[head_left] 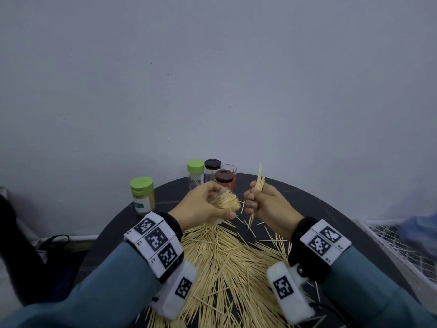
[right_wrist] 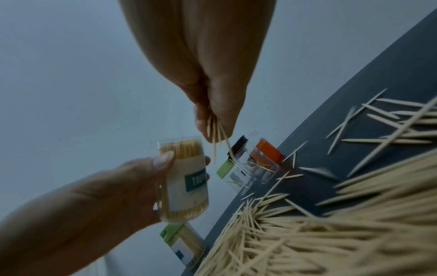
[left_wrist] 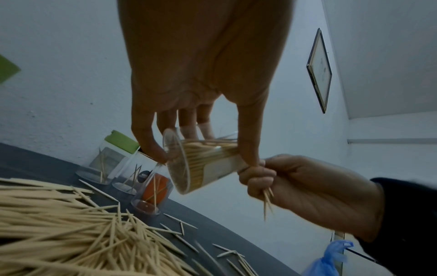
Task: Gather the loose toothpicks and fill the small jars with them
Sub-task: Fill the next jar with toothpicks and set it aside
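My left hand (head_left: 203, 207) grips a clear, lidless jar (head_left: 225, 202) (left_wrist: 201, 164) (right_wrist: 183, 179) packed with toothpicks, tilted with its mouth toward my right hand. My right hand (head_left: 264, 202) (left_wrist: 295, 184) (right_wrist: 212, 104) holds a small bundle of toothpicks (head_left: 259, 183) (right_wrist: 216, 134) in its fist, just right of the jar's mouth, with the tips sticking out above and below. A big heap of loose toothpicks (head_left: 227, 263) (left_wrist: 59, 229) (right_wrist: 343, 214) covers the dark round table (head_left: 319, 209) under both wrists.
A full green-lidded jar (head_left: 143, 196) stands at the table's left edge. Near the back edge stand a green-lidded jar (head_left: 195, 172), two dark-lidded jars (head_left: 212, 169) (head_left: 224, 181) and a red-labelled open jar (head_left: 230, 172), nearly empty. A grey wall rises behind; white netting (head_left: 399, 247) lies right.
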The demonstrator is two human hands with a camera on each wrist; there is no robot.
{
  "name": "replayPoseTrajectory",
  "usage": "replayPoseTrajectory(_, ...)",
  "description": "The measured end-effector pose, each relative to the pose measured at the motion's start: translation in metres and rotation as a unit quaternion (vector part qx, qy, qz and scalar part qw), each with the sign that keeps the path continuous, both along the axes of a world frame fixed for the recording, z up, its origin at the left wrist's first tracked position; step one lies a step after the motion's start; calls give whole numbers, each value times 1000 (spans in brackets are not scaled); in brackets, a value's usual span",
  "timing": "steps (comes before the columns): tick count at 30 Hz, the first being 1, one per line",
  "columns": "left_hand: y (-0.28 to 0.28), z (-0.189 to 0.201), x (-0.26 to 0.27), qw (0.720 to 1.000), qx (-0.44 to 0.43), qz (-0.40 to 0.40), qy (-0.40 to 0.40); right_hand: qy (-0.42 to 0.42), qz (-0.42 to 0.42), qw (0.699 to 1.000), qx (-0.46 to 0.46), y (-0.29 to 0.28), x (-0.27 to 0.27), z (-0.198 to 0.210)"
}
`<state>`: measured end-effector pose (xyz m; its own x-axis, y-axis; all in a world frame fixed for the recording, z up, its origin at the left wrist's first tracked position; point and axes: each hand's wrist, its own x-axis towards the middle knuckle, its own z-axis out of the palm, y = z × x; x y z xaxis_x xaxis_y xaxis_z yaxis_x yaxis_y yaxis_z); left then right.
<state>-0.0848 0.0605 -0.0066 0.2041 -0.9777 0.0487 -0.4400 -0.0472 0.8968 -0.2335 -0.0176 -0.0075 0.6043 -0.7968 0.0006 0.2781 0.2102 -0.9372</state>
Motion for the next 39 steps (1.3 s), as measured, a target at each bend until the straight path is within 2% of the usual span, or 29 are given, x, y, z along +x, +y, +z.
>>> replayPoseTrajectory(7, 3, -5, -3, 999, 24, -17, -38, -127, -52, 991, 5, -5, 2, 27)
replayPoseTrajectory(9, 3, -5, -6, 999, 23, -31, -33, -138, -62, 988, -8, -3, 4, 28)
replayPoseTrajectory(16, 6, 2, -15, 997, 3, -60, 57, -35, -47, 990, -125, 13, 12, 9)
replayPoseTrajectory(21, 7, 5, -13, 993, -23, -46, 107, -2, 19, 989, -147, 21, 13, 5)
replayPoseTrajectory(26, 8, 4, -12, 994, -17, -50, 97, 70, 27, 985, -158, 21, 10, 3)
replayPoseTrajectory(30, 8, 4, -13, 993, -14, -63, 103, 76, -11, 981, -178, 15, 6, 5)
replayPoseTrajectory(36, 9, 5, -15, 991, -9, -72, 109, 100, 19, 981, -168, 16, 7, -4)
replayPoseTrajectory(39, 10, 6, -13, 993, -6, -67, 97, 122, -19, 972, -198, 12, 6, -3)
